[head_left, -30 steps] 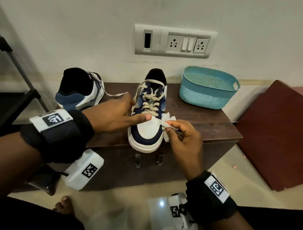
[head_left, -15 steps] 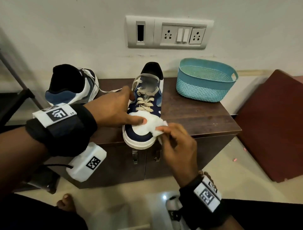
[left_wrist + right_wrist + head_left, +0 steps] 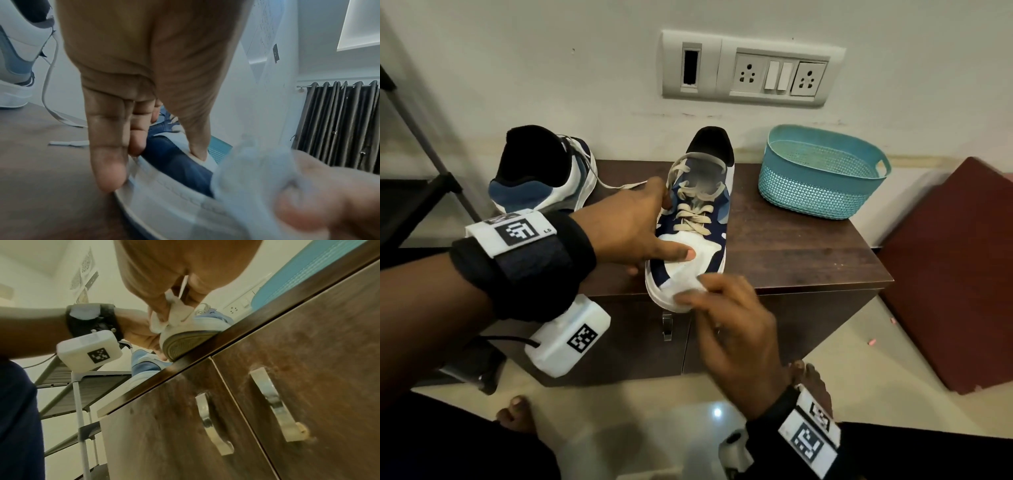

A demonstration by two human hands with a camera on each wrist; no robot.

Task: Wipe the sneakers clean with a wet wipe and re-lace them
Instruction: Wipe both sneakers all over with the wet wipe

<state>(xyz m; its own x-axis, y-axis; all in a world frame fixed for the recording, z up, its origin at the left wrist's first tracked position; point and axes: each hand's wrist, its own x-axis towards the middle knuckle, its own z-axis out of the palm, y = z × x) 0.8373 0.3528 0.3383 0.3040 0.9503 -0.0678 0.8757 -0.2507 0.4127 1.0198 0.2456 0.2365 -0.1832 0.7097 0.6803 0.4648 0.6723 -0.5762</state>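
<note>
While wiping the white toe cap of the laced sneaker (image 3: 693, 219), which sits at the front edge of the dark wooden cabinet (image 3: 808, 250) with its toe overhanging, best to keep the left hand (image 3: 626, 222) clamped as now: thumb pressed on the toe cap, fingers laid along the shoe's far side. Right hand (image 3: 736, 339) pinching the bunched wet wipe (image 3: 685, 277) between thumb and fingertips against the toe. Short firm strokes, refolding to a clean face, minding the overhang. Second sneaker (image 3: 544, 174) well apart at left, lace trailing; teal basket (image 3: 822, 171) at right.
</note>
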